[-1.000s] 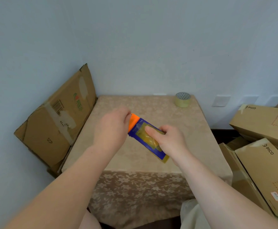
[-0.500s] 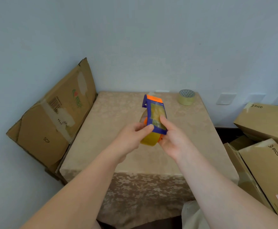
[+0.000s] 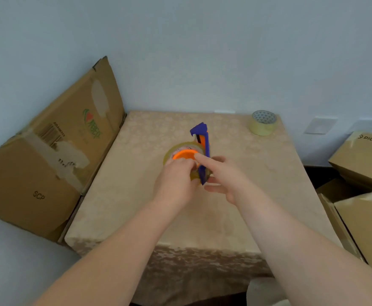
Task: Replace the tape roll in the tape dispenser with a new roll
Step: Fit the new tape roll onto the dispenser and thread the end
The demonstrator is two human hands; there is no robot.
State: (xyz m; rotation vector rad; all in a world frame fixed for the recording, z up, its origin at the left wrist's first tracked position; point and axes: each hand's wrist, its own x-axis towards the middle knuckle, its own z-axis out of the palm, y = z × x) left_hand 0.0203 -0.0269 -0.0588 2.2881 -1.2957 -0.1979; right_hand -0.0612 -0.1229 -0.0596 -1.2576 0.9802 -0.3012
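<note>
A blue and orange tape dispenser [image 3: 203, 140] is held upright above the middle of the table [image 3: 235, 217]. A clear yellowish tape roll [image 3: 180, 147] sits on its orange hub [image 3: 184, 154], on the dispenser's left side. My left hand [image 3: 176, 182] grips the roll and hub from below and the left. My right hand [image 3: 222, 177] holds the blue frame from the right, index finger resting on the orange hub. A second tape roll [image 3: 262, 123], pale yellow with a patterned core, lies flat at the table's far right corner.
A flattened cardboard box [image 3: 52, 151] leans against the wall left of the table. Several PICO cardboard boxes [image 3: 363, 160] are stacked on the right. The table carries a beige patterned cloth and stands against the wall.
The dispenser has been turned so its roll side faces me and to the left. My left hand has moved onto the roll and hub; my right index finger now touches the hub.
</note>
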